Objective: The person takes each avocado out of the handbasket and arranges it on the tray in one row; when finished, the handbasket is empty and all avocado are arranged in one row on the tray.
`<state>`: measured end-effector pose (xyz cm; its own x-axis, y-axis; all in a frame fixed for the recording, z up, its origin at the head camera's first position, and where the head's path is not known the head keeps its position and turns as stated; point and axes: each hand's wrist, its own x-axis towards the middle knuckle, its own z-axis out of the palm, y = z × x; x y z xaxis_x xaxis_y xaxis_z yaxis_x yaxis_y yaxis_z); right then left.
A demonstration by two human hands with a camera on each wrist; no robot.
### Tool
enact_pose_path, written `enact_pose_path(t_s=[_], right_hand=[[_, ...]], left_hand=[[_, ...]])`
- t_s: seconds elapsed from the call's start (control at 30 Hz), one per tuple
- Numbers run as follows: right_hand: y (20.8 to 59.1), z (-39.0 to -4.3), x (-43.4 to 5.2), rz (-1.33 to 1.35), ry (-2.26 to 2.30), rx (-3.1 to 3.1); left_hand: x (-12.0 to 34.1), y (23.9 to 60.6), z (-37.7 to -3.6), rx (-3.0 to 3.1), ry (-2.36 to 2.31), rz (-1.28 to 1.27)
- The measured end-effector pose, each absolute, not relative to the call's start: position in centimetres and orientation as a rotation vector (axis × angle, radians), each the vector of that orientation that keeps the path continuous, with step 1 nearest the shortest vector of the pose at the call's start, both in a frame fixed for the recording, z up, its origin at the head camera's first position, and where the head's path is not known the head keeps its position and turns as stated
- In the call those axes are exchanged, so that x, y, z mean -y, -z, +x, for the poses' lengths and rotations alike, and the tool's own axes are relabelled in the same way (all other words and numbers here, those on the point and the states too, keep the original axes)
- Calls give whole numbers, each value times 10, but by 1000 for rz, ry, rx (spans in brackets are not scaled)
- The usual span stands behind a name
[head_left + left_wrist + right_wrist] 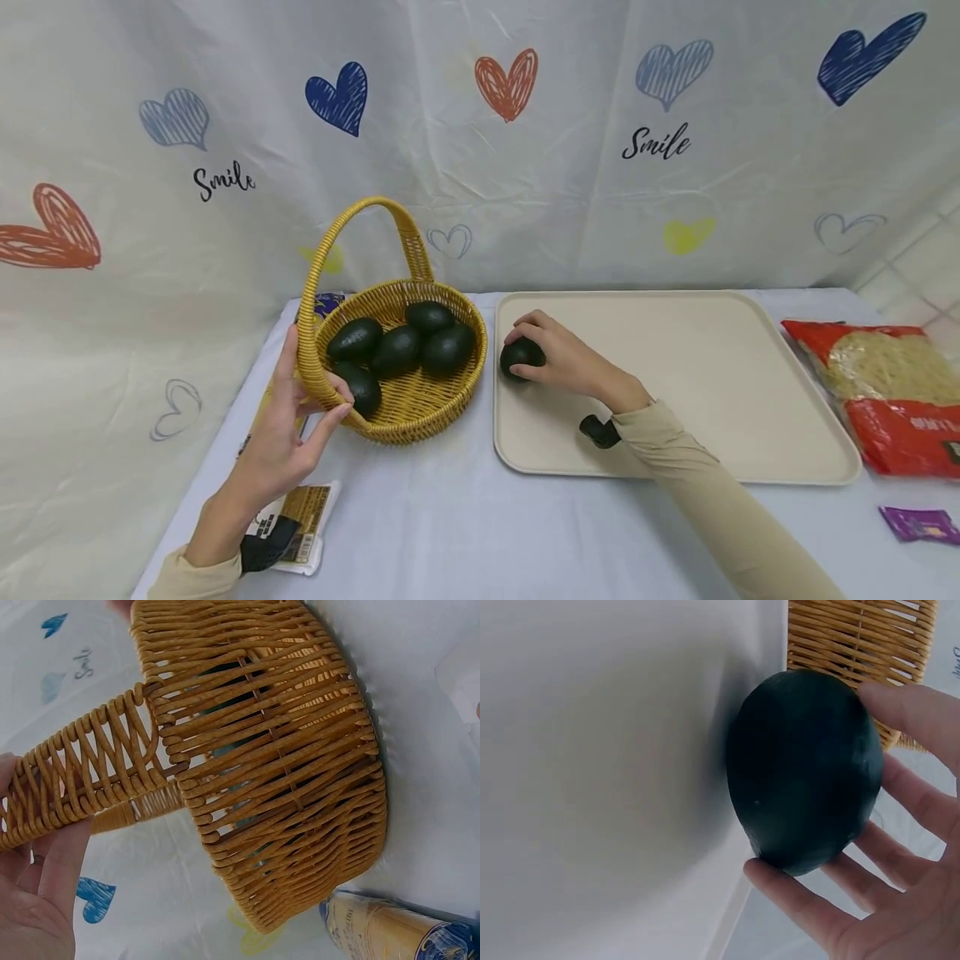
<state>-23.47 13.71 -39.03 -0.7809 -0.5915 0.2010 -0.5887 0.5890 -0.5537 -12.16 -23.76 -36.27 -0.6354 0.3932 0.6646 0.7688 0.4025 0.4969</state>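
Note:
A yellow wicker basket (pixel 420 429) stands left of centre, with several dark green avocados (pixel 396 351) inside. My left hand (pixel 277 446) holds the basket's arched handle (pixel 90 769) low down, near the rim. At the left end of the beige tray (pixel 675 400), my right hand (pixel 566 358) grips one dark avocado (pixel 806 772), its fingers and thumb spread around the fruit. In the right wrist view this avocado is close to the tray surface; whether it touches it I cannot tell.
A red bag of pale noodles (pixel 892 392) lies by the tray's right edge, with a purple packet (pixel 921 525) below it. Left of the basket are a blue-and-yellow package (pixel 390 930) and a brown-and-white packet (pixel 303 521). A heart-printed cloth (pixel 570 208) hangs behind.

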Motion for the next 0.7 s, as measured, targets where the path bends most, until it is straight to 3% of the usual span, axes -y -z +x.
enact_pose_path(t_s=[0.7], right_hand=[[396,-241,-150,-732,1233,-2638]], left_hand=[[238,362,-121,2234,1127,-978]])
